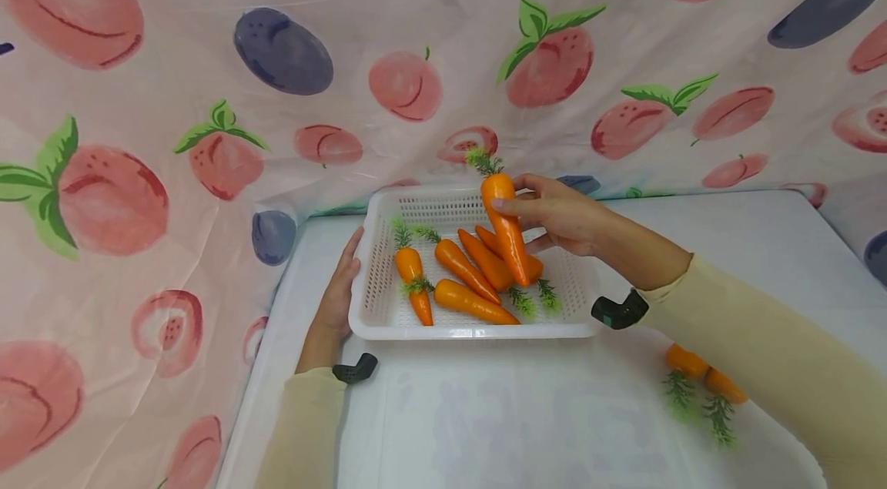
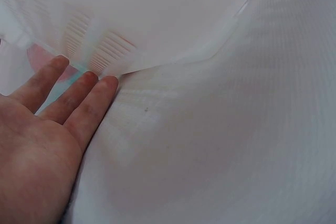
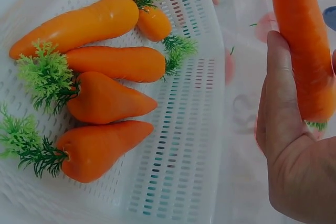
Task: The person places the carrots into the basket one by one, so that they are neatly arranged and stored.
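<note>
Right hand (image 1: 564,218): grip closed around one carrot, the held carrot (image 1: 510,239), thumb across its front face, fingers behind. Carrot hangs above the right part of the white basket (image 1: 471,333), greens up toward the backdrop, tip down and slightly right. Right wrist view shows it apart from the carrots below.

Left hand (image 1: 337,300): grip not closed on anything. Fingers fairly straight, set against the outside of the basket's left wall; left wrist view has the fingertips at the slotted side.

Basket: perforated plastic, sitting on the white tabletop (image 1: 520,412), five carrots inside. Left carrot (image 1: 409,264) lies near the left wall, greens toward the back. Middle carrot (image 1: 466,267) is angled, greens back-left, tip front-right. Front carrot (image 1: 478,303) lies along the near side, greens on the left and overlapping the left carrot. Right pair (image 1: 488,262) lies side by side, tips back-left, greens front-right, partly behind the held carrot in the head view.

Two more, the loose carrots (image 1: 686,360), lie on the tabletop right of the basket, greens toward the person, other ends hidden by the right sleeve (image 1: 755,343).

Backdrop (image 1: 478,19): pale cloth with fruit prints. Dark device at each wrist: left device (image 1: 356,370), right device (image 1: 620,310).
</note>
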A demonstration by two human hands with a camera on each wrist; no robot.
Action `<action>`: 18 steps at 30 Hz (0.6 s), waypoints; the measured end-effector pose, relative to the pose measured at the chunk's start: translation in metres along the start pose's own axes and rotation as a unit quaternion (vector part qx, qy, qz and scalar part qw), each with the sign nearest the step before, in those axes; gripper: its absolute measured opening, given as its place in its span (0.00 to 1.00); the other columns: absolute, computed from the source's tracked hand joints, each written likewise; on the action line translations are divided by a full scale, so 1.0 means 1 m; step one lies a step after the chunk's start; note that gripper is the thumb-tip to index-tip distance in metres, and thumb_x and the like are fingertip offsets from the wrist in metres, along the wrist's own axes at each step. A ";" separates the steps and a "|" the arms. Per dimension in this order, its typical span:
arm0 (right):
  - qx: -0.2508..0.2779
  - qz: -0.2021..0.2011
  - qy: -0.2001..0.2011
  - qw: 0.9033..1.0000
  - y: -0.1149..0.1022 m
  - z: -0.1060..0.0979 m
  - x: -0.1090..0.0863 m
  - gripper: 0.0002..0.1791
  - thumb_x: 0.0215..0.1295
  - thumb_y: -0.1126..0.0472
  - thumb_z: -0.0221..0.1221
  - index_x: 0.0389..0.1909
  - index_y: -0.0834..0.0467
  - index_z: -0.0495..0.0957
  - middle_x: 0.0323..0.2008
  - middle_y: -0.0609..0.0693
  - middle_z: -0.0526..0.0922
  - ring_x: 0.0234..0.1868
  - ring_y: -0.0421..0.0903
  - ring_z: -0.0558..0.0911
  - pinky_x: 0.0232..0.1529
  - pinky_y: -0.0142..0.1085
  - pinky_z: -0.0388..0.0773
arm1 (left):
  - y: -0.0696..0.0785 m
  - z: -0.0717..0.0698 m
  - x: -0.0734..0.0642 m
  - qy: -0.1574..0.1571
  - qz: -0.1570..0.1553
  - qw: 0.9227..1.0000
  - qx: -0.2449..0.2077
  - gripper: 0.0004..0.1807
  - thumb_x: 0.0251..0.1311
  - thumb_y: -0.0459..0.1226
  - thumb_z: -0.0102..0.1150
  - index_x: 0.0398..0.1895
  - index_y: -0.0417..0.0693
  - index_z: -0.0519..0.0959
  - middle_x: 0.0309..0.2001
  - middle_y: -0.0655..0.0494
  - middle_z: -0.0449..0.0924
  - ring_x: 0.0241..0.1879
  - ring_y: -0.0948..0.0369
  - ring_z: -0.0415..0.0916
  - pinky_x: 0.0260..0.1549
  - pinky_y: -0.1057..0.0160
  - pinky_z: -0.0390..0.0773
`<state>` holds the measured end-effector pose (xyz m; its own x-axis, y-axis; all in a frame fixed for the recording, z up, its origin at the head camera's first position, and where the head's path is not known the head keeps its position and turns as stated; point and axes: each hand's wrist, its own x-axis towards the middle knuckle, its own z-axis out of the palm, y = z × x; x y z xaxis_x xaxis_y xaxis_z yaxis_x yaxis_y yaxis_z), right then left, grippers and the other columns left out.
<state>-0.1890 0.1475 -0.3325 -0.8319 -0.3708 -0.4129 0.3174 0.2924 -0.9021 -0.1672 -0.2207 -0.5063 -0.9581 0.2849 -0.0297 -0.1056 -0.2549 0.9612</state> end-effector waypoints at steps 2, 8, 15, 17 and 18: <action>0.002 -0.002 -0.002 1.000 0.000 0.000 0.000 0.36 0.70 0.43 0.62 0.69 0.55 0.59 0.62 0.58 0.73 0.55 0.56 0.81 0.48 0.48 0.86 | 0.000 0.000 0.000 0.002 -0.001 1.000 0.001 0.33 0.75 0.51 0.41 0.81 0.78 0.49 0.82 0.63 0.48 0.80 0.49 0.50 0.64 0.59 0.74; 0.013 -0.007 -0.007 1.000 0.002 0.001 0.000 0.31 0.70 0.46 0.62 0.66 0.54 0.63 0.59 0.57 0.74 0.54 0.56 0.82 0.49 0.48 0.86 | 0.001 0.001 0.000 0.003 -0.002 1.000 0.003 0.33 0.75 0.50 0.41 0.80 0.79 0.50 0.82 0.66 0.48 0.80 0.51 0.51 0.64 0.61 0.74; 0.009 -0.013 -0.007 1.000 0.002 0.001 -0.002 0.30 0.70 0.45 0.62 0.64 0.54 0.64 0.57 0.56 0.75 0.53 0.55 0.82 0.50 0.48 0.86 | -0.001 -0.001 0.001 -0.001 0.000 1.000 0.003 0.33 0.75 0.50 0.41 0.81 0.78 0.49 0.83 0.66 0.46 0.80 0.51 0.50 0.64 0.62 0.74; 0.005 -0.015 -0.009 1.000 0.002 0.001 -0.003 0.30 0.71 0.46 0.62 0.65 0.54 0.63 0.58 0.57 0.75 0.52 0.54 0.83 0.50 0.49 0.86 | -0.002 -0.002 0.001 -0.001 0.000 1.000 0.003 0.33 0.75 0.51 0.41 0.81 0.79 0.49 0.83 0.65 0.47 0.80 0.51 0.50 0.64 0.62 0.74; 0.004 -0.015 -0.009 1.000 0.002 0.001 -0.003 0.29 0.71 0.47 0.61 0.65 0.55 0.63 0.58 0.57 0.76 0.51 0.53 0.83 0.50 0.49 0.86 | -0.002 -0.002 0.001 -0.001 0.000 1.000 0.003 0.33 0.75 0.51 0.41 0.81 0.79 0.49 0.83 0.65 0.47 0.80 0.51 0.50 0.64 0.62 0.74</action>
<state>-0.1854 0.1487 -0.3335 -0.8322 -0.3955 -0.3886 0.2967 0.2744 -0.9147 -0.1688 -0.2215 -0.5083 -0.9576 0.2867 -0.0286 -0.1034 -0.2493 0.9629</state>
